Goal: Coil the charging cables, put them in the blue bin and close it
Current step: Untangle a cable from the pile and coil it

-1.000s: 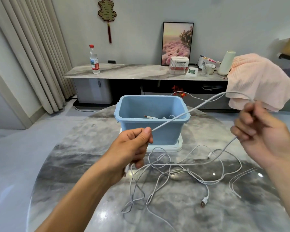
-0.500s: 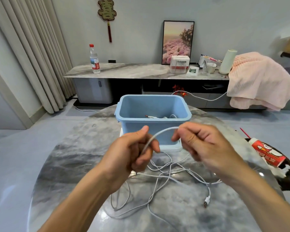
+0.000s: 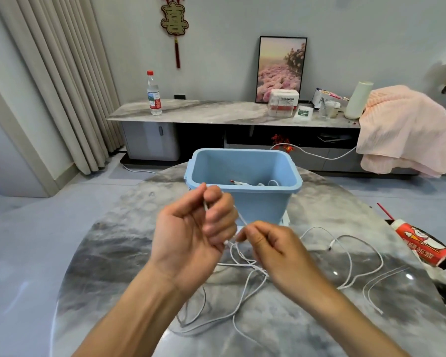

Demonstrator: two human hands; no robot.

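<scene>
We read "Panasonic" only faintly on the white box on the sideboard. The blue bin stands open on the marble table; a coiled cable with a red-tipped plug lies inside. Our left hand grips the white charging cable in curled fingers; our right hand pinches it just beside. Its loose loops lie on the table before the bin.

Single head-worn wide-angle view, facing forward and tilted down over the round marble counter. Both forearms enter from the bottom edge, close to the lens; the blue bin sits mid-frame just beyond them. The far wall and sideboard fill the upper frame, edges bowed by lens distortion.
</scene>
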